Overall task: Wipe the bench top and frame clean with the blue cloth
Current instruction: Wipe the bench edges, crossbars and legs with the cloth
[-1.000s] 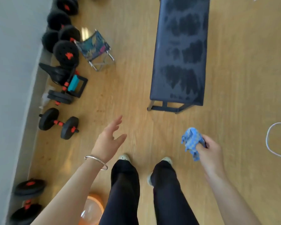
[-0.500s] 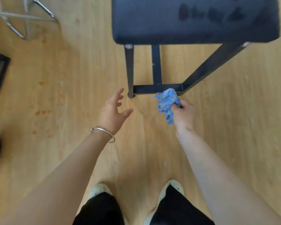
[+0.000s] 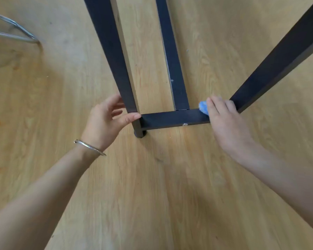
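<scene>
Presently the person is crouching over the near end of the dark bench frame (image 3: 170, 119), which is standing on a wooden floor (image 3: 152, 186). The left hand (image 3: 105, 121) is holding the left leg (image 3: 114, 56) just above its joint with the lower crossbar (image 3: 163, 118): the thumb is pressing on the front face, and the forefinger is reaching round the far side, so the leg is being pinched between them. A thin metal bangle (image 3: 89, 147) is sitting on that wrist. The right hand (image 3: 226, 123) is bearing down on the right end of the crossbar, beside the slanting right leg (image 3: 278, 64). Its fingers are lying close together and bending over the blue cloth (image 3: 203, 107), clamping it against the bar; the thumb is hidden. Only a small bunched corner of the cloth is showing past the fingertips, touching the bar near the foot of the centre rail (image 3: 172, 60). Chrome tubing (image 3: 13, 31) is showing at the upper left, well apart from the frame.
</scene>
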